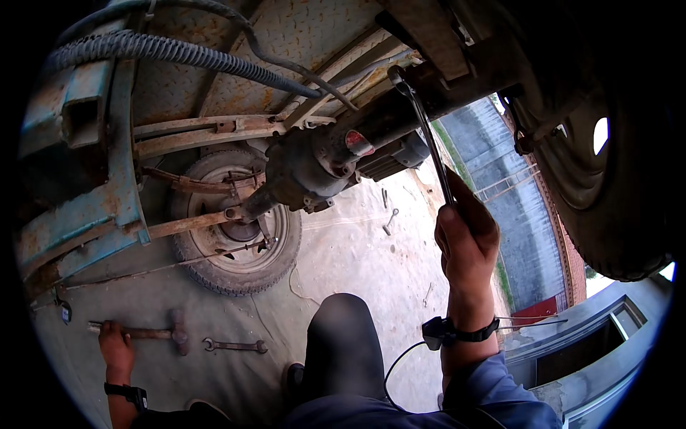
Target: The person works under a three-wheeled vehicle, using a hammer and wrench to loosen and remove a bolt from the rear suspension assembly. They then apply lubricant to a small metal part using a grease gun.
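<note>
One wrench [430, 141], lower end invisible inside right grip [468, 239].

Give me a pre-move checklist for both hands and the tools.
1. Wrench in hand: ok, right hand grips its lower end.
2. Wrench seated on a fastener: cannot tell, its upper end overlaps the dark axle tube.
3. Left hand firmly gripping hammer: cannot tell, it is at the handle.
4. Open-ended spanner clear of both hands: ok, on the ground beyond the hammer head.
5. Wrist cable clear of wrench: ok, loops below.
</note>
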Action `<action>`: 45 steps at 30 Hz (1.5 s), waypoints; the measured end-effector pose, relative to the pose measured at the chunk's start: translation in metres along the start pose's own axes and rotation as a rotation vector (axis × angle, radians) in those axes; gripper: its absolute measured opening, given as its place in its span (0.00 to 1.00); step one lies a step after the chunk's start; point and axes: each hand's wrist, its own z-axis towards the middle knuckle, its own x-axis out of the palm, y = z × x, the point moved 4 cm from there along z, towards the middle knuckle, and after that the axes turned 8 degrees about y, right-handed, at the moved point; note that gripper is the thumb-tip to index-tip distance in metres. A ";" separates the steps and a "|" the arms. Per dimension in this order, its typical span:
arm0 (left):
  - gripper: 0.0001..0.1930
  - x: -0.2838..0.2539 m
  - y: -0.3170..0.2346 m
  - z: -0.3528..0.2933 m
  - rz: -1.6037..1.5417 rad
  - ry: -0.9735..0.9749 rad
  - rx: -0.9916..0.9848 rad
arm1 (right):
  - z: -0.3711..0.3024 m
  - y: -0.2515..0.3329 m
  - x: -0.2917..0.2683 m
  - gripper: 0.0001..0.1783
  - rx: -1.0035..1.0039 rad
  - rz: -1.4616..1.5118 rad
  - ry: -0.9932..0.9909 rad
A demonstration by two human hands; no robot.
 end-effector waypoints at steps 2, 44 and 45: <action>0.11 -0.001 0.000 0.000 0.008 -0.019 0.012 | 0.001 -0.005 0.001 0.09 0.034 -0.025 -0.046; 0.13 0.022 0.019 0.002 0.007 -0.064 -0.078 | -0.014 -0.008 0.025 0.25 -0.042 0.249 -0.139; 0.13 0.024 0.018 0.002 0.006 -0.075 -0.075 | -0.015 -0.007 0.029 0.24 -0.065 0.242 -0.138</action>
